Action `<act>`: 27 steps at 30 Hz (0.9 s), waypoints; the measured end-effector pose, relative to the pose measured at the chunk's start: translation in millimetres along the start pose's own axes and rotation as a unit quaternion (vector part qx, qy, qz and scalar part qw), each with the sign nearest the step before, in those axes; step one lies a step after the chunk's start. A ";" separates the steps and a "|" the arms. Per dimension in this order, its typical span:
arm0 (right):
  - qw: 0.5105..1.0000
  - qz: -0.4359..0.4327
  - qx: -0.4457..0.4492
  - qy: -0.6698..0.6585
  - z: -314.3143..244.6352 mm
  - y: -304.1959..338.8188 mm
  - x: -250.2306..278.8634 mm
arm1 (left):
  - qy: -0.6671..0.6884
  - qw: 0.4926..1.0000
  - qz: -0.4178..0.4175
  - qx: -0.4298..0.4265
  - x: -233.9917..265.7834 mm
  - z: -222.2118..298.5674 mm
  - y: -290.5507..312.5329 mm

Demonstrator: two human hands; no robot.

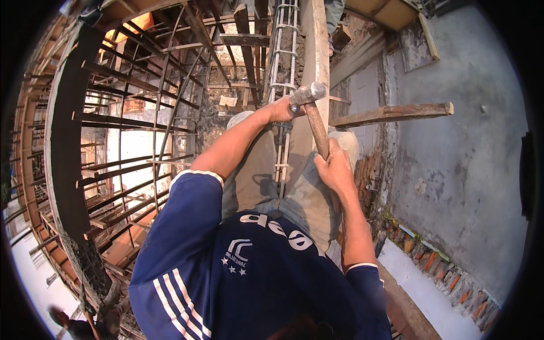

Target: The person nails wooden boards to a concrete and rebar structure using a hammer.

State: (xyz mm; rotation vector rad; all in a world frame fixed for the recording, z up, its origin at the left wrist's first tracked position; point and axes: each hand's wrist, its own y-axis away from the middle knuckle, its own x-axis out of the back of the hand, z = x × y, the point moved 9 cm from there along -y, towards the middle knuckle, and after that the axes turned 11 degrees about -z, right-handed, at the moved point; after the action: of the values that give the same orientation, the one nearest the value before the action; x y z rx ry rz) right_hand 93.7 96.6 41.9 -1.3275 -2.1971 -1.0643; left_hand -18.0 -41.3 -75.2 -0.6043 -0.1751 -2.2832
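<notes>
My right hand [335, 168] is wrapped round the wooden handle of a hammer [317, 130]. The hammer's metal head is up by the top edge of a long wooden board [315, 51]. My left hand [281, 110] is just left of the hammer head, over the board's edge. Its fingers look closed, but the hammer head covers the tips, so what they hold is hidden. A cage of steel reinforcing bars [283, 56] with tied loops runs along the board's left side and between my legs.
Timber beams and props [136, 119] form an open framework below on the left. A wooden beam [396, 113] juts out rightward near a grey plastered wall [464, 170]. Broken brickwork [447, 277] lines the wall's foot. Another person's leg [334, 14] shows at the far end.
</notes>
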 end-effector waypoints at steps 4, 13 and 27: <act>0.991 -0.034 -0.068 -0.109 43.8 28.2 -16.6 | -0.048 0.990 -0.044 0.127 -32.7 8.5 29.5; 0.918 -0.017 -0.142 -0.370 96.9 48.5 -32.2 | -0.014 0.996 0.037 0.080 -40.3 22.0 25.2; 0.911 -0.071 -0.155 -0.376 85.3 31.9 -36.3 | 0.007 0.984 0.173 0.048 36.9 -21.6 23.1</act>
State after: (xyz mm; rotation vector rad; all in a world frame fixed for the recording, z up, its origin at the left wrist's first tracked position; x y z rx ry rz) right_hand 145.6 148.3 -23.4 -2.0052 -2.7776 -1.1104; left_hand -32.0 -87.8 -78.0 -0.5227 -0.1589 -1.9324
